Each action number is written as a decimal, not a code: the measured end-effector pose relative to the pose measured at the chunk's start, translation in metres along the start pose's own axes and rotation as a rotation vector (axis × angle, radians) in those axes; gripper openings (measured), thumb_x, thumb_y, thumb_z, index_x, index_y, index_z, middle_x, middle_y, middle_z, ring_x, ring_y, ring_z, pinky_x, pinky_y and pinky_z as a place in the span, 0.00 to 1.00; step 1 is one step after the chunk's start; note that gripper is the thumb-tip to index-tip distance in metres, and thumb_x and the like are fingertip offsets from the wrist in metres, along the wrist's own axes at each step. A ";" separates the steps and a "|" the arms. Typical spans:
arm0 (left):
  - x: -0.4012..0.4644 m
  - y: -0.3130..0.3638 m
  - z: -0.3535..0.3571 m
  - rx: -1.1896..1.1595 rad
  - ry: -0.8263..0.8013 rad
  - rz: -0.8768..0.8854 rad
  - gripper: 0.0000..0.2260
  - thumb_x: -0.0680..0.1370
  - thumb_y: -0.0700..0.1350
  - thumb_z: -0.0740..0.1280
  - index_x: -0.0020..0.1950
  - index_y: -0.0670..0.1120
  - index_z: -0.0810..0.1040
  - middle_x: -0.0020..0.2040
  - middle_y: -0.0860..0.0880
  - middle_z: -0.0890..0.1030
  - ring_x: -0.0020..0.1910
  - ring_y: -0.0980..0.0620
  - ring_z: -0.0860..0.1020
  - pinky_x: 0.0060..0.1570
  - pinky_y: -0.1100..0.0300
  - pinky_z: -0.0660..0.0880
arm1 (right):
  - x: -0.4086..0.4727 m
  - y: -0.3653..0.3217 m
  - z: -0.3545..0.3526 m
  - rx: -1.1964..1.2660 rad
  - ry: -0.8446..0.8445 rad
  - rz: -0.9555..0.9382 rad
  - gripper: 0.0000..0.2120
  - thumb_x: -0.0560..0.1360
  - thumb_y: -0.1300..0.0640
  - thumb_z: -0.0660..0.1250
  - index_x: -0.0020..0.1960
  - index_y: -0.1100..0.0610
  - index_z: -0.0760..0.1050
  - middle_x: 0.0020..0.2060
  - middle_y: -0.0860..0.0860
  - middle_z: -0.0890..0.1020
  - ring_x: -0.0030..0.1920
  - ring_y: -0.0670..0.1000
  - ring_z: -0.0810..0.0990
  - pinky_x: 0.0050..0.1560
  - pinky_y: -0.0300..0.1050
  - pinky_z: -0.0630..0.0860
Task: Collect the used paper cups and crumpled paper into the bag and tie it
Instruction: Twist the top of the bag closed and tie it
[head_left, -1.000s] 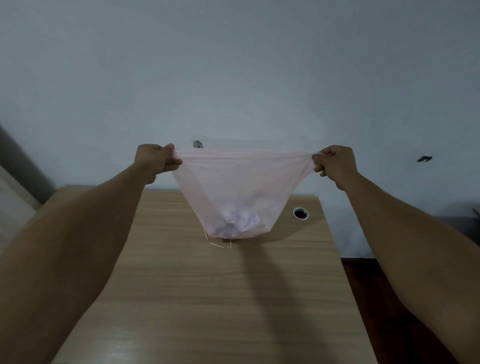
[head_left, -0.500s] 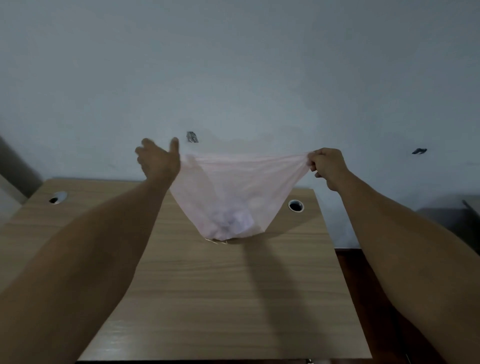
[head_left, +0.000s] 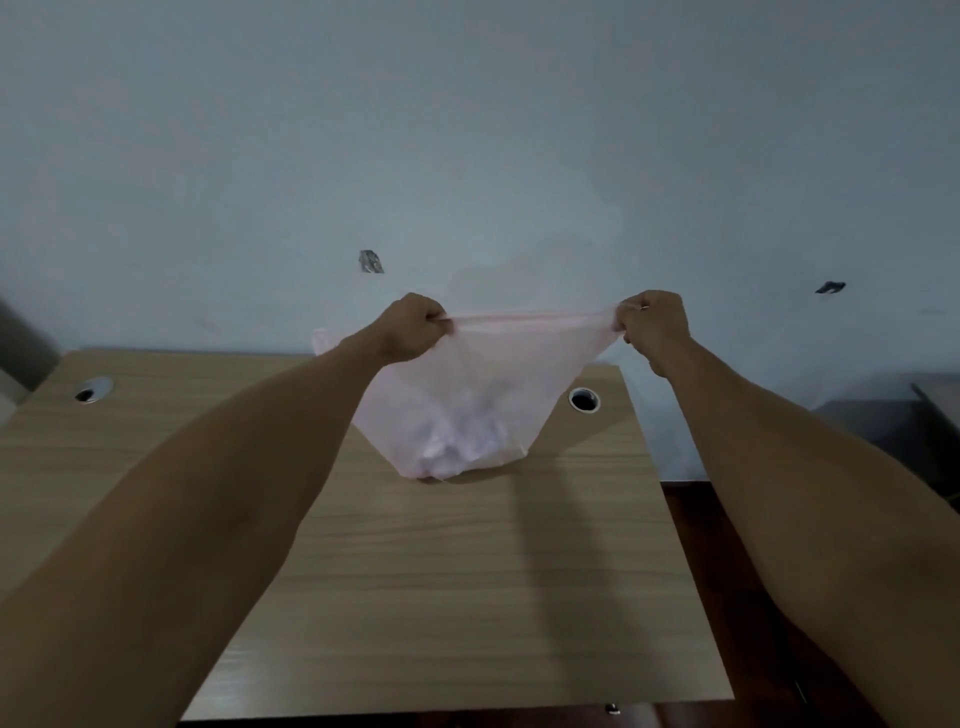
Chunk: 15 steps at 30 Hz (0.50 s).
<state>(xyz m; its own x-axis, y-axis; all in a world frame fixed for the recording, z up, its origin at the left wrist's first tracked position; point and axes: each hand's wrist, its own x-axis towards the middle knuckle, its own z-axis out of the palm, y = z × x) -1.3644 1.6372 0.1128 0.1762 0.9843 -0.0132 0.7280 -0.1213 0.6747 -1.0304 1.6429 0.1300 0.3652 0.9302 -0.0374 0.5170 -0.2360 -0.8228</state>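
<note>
Head view. The bag (head_left: 457, 400), thin pale pink plastic, is held up above the far half of the counter (head_left: 467, 597), its bottom touching or just above the wood; which of the 2 cannot be told. The left hand (head_left: 413, 327) grips the upper edge of the bag with fingers curled round the gathered film. The right hand (head_left: 652, 325) pinches the opposite end of that edge. The 2 hands are apart, and the rim is stretched taut between them.

A pale crumpled mass (head_left: 462, 441) sits in the bottom of the bag. It reads as crumpled paper; cups cannot be told apart from it through the film.

No loose cups or paper show on the visible counter, so collection is judged complete. The rim carries no knot, so tying is judged not yet done. A loose flap of film projects beyond the left hand and is not gathered.
</note>
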 end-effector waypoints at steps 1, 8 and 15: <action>0.001 0.002 -0.003 -0.035 -0.010 -0.004 0.13 0.81 0.44 0.67 0.44 0.34 0.80 0.40 0.40 0.82 0.39 0.47 0.78 0.42 0.56 0.73 | 0.000 0.001 0.005 -0.130 0.051 -0.028 0.12 0.75 0.66 0.63 0.55 0.61 0.80 0.52 0.60 0.82 0.48 0.58 0.81 0.47 0.47 0.77; 0.005 0.014 -0.007 -0.209 -0.023 -0.097 0.07 0.76 0.40 0.70 0.39 0.43 0.83 0.36 0.50 0.81 0.36 0.52 0.76 0.38 0.61 0.72 | -0.053 -0.028 0.090 -0.548 -0.070 -0.926 0.24 0.77 0.56 0.64 0.72 0.57 0.70 0.67 0.56 0.76 0.67 0.59 0.72 0.65 0.55 0.63; -0.003 -0.002 -0.012 0.250 0.064 -0.010 0.10 0.80 0.44 0.59 0.56 0.50 0.79 0.56 0.51 0.79 0.56 0.46 0.77 0.61 0.48 0.70 | -0.068 -0.037 0.129 -0.564 -0.270 -0.764 0.09 0.83 0.57 0.55 0.49 0.56 0.72 0.46 0.56 0.81 0.48 0.60 0.78 0.54 0.55 0.66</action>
<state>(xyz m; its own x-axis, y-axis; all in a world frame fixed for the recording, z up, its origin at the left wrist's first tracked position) -1.3746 1.6361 0.1203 0.1317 0.9907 0.0334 0.8723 -0.1318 0.4709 -1.1742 1.6248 0.0896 -0.3731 0.9048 0.2050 0.8593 0.4204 -0.2912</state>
